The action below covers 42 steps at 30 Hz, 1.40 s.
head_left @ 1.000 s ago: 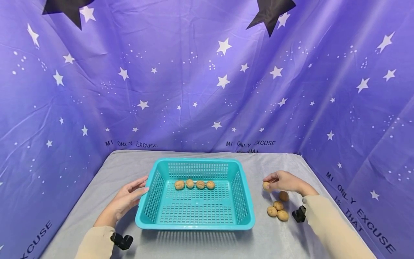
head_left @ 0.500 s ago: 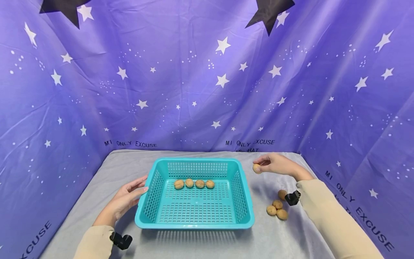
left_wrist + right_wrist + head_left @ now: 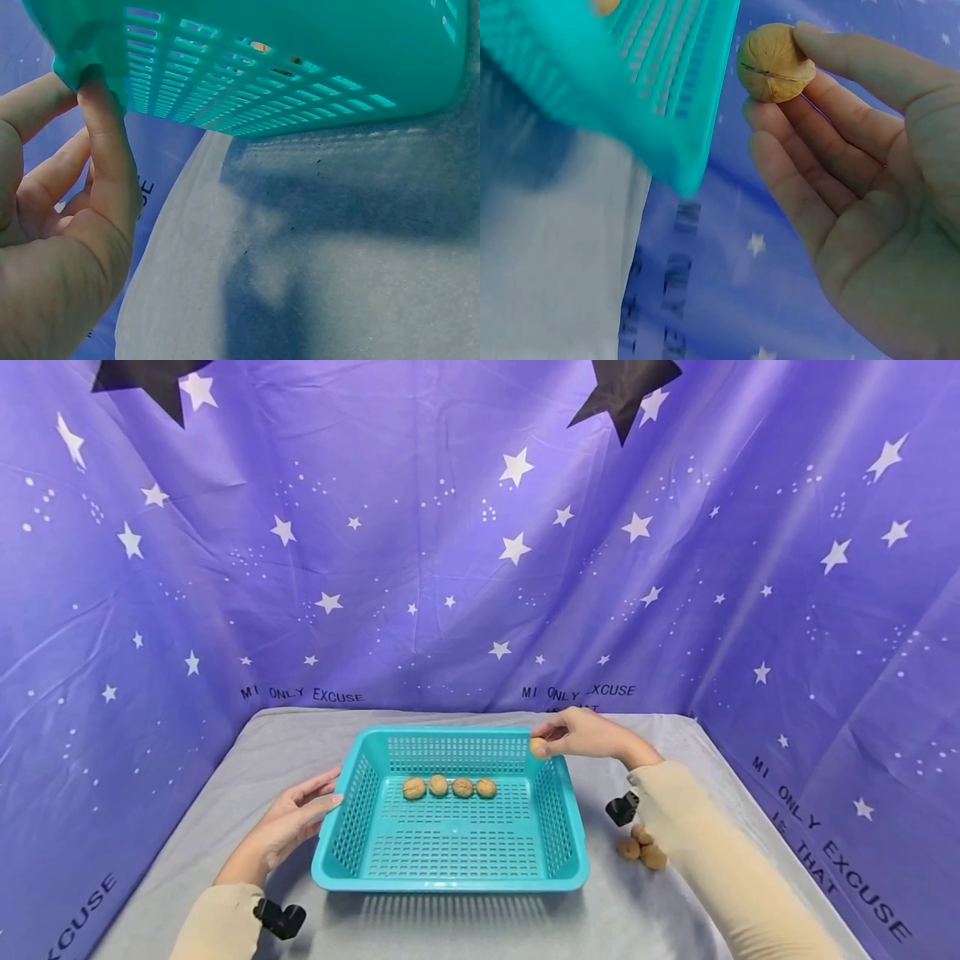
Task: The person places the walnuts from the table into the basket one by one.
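Observation:
My right hand (image 3: 588, 733) pinches a walnut (image 3: 775, 63) between thumb and fingers, over the far right corner of a turquoise plastic basket (image 3: 450, 886). A row of several walnuts (image 3: 462, 787) lies inside on the basket floor, toward its far wall. At the basket's left side, my left hand (image 3: 288, 822) grips the rim with thumb and fingers; the left wrist view shows the fingertips (image 3: 94, 82) right at the rim. To the right of the basket, a small cluster of walnuts (image 3: 628, 849) sits on the table, partly hidden by my right sleeve.
The basket stands on a table covered with grey cloth (image 3: 292, 747). Purple curtains (image 3: 420, 568) printed with stars enclose the back and both sides. A black wrist camera (image 3: 622, 808) is on my right sleeve, and another camera (image 3: 280, 918) on the left one.
My right hand has lifted the walnut from the right side of the table and carried it left to the basket's far right corner. The left hand stays at the rim.

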### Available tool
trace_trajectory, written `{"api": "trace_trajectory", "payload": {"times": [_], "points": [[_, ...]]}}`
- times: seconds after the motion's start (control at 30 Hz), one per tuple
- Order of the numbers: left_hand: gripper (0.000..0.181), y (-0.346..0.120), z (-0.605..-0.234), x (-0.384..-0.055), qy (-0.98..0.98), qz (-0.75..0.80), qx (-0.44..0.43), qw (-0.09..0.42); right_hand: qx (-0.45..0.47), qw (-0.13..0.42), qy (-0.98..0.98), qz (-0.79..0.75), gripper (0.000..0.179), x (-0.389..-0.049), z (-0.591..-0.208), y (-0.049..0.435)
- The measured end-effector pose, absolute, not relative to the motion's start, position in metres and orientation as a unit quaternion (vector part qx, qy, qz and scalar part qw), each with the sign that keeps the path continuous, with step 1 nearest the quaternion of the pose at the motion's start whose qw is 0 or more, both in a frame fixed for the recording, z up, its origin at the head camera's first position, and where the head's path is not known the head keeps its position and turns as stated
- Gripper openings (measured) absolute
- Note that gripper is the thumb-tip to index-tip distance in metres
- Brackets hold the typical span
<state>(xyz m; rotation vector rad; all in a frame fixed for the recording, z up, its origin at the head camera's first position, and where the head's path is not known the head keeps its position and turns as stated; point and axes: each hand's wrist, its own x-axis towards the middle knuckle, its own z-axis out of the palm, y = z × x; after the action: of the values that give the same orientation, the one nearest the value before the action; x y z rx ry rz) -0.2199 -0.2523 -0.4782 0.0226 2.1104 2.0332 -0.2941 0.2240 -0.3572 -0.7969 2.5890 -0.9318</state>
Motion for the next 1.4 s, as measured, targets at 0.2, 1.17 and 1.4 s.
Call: {"api": "trace_trajectory", "payload": {"times": [0.2, 1.17, 1.4], "points": [[0.072, -0.253, -0.479, -0.219, 0.715, 0.691, 0.009, 0.106, -0.309, 0.163, 0.884, -0.31, 0.036, -0.297, -0.358, 0.18], [0.069, -0.253, -0.479, -0.22, 0.715, 0.69, 0.015, 0.108, -0.333, 0.221, 0.855, -0.331, 0.038, -0.292, -0.444, 0.038], [0.07, -0.252, -0.478, -0.219, 0.718, 0.687, 0.012, 0.11, -0.337, 0.218, 0.864, -0.305, 0.033, -0.29, -0.46, 0.025]]}}
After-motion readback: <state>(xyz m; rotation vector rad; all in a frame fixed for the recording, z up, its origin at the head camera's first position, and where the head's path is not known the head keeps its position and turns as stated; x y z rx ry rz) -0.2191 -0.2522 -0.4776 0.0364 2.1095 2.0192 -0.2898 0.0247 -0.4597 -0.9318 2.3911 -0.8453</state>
